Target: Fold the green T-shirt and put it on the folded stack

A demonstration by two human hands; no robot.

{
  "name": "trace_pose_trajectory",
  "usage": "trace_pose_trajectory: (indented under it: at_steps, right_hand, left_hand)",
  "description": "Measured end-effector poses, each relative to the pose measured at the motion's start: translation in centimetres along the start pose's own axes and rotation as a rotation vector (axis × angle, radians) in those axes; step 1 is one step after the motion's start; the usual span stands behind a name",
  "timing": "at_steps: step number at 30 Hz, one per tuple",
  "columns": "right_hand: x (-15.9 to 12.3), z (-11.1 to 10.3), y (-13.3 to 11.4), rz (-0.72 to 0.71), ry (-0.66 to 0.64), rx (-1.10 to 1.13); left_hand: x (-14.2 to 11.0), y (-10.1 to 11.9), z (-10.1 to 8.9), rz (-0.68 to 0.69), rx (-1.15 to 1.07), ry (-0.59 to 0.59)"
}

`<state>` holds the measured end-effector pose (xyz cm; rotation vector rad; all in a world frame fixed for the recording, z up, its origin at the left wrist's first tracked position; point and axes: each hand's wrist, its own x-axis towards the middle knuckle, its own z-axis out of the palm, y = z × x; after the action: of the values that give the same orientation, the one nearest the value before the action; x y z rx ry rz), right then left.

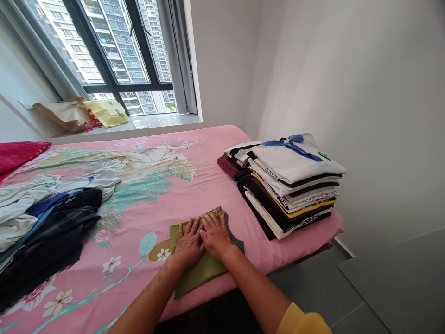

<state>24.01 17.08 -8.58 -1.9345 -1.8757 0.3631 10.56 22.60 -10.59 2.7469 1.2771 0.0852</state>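
A folded olive-green garment (200, 269) with a dark grey edge lies near the front edge of the pink bed (146, 185). My left hand (189, 241) and my right hand (216, 234) rest flat on top of it, side by side and touching, fingers stretched out and pointing away from me. Neither hand holds anything. To the right of the hands stands a tall stack of folded shirts (295, 185), topped by a white shirt with a blue collar.
A loose pile of unfolded clothes (48, 218), dark and light, lies at the left of the bed. A red cushion (17, 155) sits at the far left. Paper and yellow bags (86, 113) rest on the window sill. Grey floor lies to the right.
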Motion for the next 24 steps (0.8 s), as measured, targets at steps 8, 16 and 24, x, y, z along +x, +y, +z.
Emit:
trace_pose_trajectory:
  at_steps: [8, 16, 24]
  right_hand:
    - [1.2, 1.0, 3.5, 0.098, 0.038, 0.107]
    - [-12.1, -2.8, 5.6, 0.489, 0.479, 0.774]
    - [-17.9, -0.7, -1.2, 0.194, 0.246, 0.687]
  left_hand:
    - [-0.3, 0.6, 0.3, 0.000, -0.018, 0.028]
    - [-3.8, -4.0, -0.9, -0.303, -0.123, 0.243]
    - [-13.4, -2.0, 0.6, -0.164, -0.126, 0.306]
